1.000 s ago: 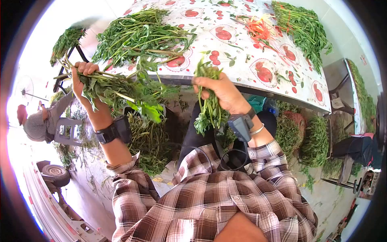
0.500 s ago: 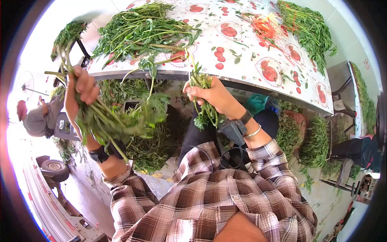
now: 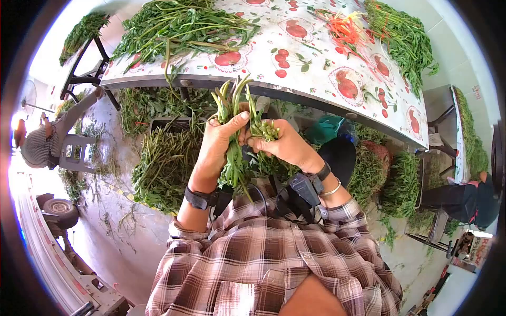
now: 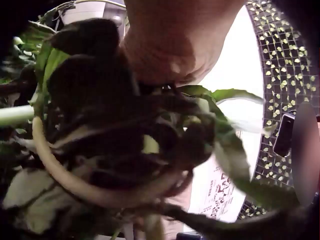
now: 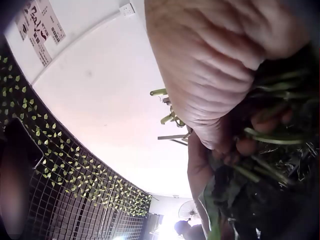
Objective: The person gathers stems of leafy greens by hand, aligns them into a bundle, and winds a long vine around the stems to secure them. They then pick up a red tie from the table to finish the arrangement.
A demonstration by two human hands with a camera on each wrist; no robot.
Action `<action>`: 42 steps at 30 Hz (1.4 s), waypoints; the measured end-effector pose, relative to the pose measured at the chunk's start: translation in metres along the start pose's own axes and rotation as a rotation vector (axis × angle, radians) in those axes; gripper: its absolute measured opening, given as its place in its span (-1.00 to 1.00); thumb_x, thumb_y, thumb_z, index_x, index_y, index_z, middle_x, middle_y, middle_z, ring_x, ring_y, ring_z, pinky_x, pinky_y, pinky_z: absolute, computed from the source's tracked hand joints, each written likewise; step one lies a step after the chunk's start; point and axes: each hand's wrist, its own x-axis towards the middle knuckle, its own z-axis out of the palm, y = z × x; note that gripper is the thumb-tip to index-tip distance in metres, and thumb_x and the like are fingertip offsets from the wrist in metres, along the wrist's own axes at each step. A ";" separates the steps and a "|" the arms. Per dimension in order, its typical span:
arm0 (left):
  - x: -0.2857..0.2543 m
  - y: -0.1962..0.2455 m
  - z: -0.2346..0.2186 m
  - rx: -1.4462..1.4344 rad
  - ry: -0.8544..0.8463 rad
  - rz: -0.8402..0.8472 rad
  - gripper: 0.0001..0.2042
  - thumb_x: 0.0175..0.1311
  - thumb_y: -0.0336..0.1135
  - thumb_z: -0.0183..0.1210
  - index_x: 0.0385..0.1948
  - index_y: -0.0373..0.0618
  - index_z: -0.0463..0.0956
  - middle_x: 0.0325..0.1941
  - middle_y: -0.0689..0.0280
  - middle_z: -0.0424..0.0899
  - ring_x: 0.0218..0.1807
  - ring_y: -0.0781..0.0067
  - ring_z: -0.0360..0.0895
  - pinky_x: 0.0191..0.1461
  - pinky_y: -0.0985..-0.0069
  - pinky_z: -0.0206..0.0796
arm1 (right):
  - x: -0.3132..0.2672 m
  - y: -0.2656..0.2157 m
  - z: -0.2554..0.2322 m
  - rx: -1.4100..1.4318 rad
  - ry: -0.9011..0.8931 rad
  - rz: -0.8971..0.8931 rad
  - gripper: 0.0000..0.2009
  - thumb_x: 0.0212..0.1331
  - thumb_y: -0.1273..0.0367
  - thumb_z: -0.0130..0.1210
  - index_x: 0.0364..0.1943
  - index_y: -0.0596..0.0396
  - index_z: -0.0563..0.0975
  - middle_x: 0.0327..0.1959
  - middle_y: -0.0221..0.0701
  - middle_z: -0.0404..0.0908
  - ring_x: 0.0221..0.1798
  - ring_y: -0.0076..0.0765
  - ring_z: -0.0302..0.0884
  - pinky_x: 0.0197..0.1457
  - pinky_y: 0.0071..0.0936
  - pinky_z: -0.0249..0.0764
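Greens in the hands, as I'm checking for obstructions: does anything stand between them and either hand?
Nothing visible does. The left hand and right hand both grip greens directly, close together in front of the table.

Brown-and-white plaid shirt (image 3: 253, 253), black wrist straps (image 3: 199, 199), silvery bangle (image 3: 332, 188).

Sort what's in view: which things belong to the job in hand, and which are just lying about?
Part of the job, by the look of it:
- greens gripped in the left hand and right hand
- leafy pile on the table
- orange strips, possibly ties

Probably just lying about:
- grey stool
- fan
- wheel
- teal plastic bag
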 end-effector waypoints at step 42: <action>-0.009 -0.046 0.016 0.226 -0.146 0.096 -0.80 0.16 -0.42 0.22 -0.17 -0.17 0.57 -0.51 0.49 0.55 -0.54 0.77 0.34 -0.49 0.72 0.18 | -0.019 0.007 -0.015 0.276 0.311 -0.112 -0.75 0.07 0.32 0.27 -0.21 0.14 0.59 -0.45 -0.56 0.56 -0.49 -0.69 0.37 -0.45 -0.71 0.28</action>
